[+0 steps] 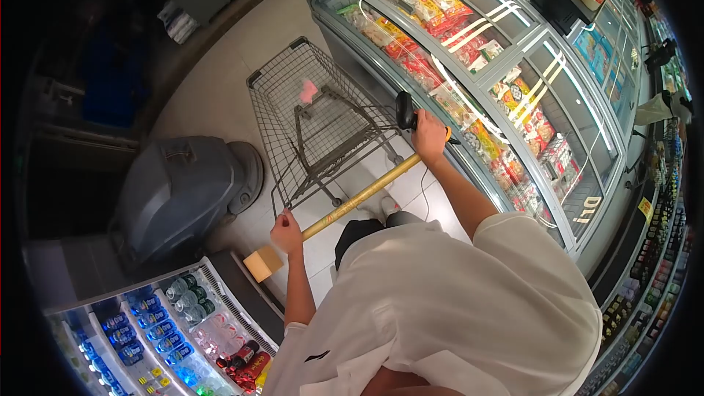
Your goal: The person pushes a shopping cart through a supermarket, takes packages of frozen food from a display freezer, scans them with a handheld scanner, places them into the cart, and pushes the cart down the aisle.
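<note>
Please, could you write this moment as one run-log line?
left hand: at gold bar, left end; right hand: at bar's right end; wire cart: ahead; display freezer: right

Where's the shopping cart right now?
The shopping cart stands in the head view's upper middle, left hand at its near end, between the grey machine on the left and the glass-topped freezer on the right.

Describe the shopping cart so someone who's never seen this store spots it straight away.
Find the long glass-topped freezer at upper right. Between it and the bulky dark grey machine stands the shopping cart. Unlike those two solid neighbours, it's see-through wire mesh, with a gold bar at one end.
</note>
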### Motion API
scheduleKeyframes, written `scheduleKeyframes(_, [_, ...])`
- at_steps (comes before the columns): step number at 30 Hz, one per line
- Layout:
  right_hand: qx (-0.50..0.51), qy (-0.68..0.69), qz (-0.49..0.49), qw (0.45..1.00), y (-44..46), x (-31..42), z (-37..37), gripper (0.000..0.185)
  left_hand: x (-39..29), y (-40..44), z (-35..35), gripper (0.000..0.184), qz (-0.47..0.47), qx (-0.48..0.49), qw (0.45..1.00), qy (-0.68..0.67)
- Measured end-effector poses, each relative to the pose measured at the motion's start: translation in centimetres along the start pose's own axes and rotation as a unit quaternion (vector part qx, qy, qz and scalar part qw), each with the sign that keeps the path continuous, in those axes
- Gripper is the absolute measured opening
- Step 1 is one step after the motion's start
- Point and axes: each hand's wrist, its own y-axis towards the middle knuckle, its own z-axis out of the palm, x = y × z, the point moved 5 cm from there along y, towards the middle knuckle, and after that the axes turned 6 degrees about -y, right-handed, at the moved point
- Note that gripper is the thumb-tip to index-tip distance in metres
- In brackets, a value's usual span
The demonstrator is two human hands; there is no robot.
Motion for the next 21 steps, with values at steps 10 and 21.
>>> scheduleKeyframes(10, [-0.008,-0.014,0.046,0.999,8.2,7.2,4.6,0.032,-39.8,9.3,-16.3,0.010,0.463,0.266,0.660,-0.528])
scheduleKeyframes(21, [-0.033,0.005,0.045,0.998,14.0,11.7,5.8,0.037,-42.9,15.3,-23.1,0.009,0.662,0.229,0.419,-0.579])
